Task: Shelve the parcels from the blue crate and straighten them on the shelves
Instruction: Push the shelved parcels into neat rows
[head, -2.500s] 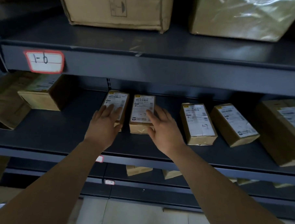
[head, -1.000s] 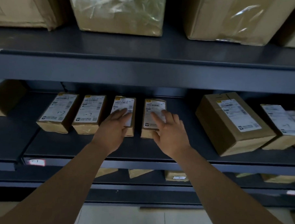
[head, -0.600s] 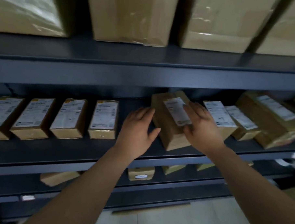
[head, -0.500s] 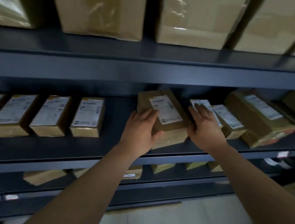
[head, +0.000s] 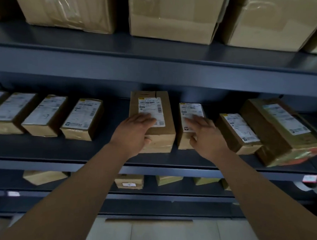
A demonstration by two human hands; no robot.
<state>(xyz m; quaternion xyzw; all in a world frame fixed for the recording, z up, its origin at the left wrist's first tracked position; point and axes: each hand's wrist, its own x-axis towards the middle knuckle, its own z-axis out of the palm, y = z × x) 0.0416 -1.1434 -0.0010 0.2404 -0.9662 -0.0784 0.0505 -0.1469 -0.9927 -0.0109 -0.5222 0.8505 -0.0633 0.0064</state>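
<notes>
Ctr frame, mid shelf (head: pixel 44 147): L hand (head: pixel 133 133) flat on big box (head: pixel 160 136), thumb on its front; R hand (head: pixel 206 138) on small box (head: pixel 190 110) just right of it.

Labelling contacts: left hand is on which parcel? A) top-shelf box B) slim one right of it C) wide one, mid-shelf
C: the left hand lies on the wide parcel; the right hand touches the slim parcel beside it.
</notes>
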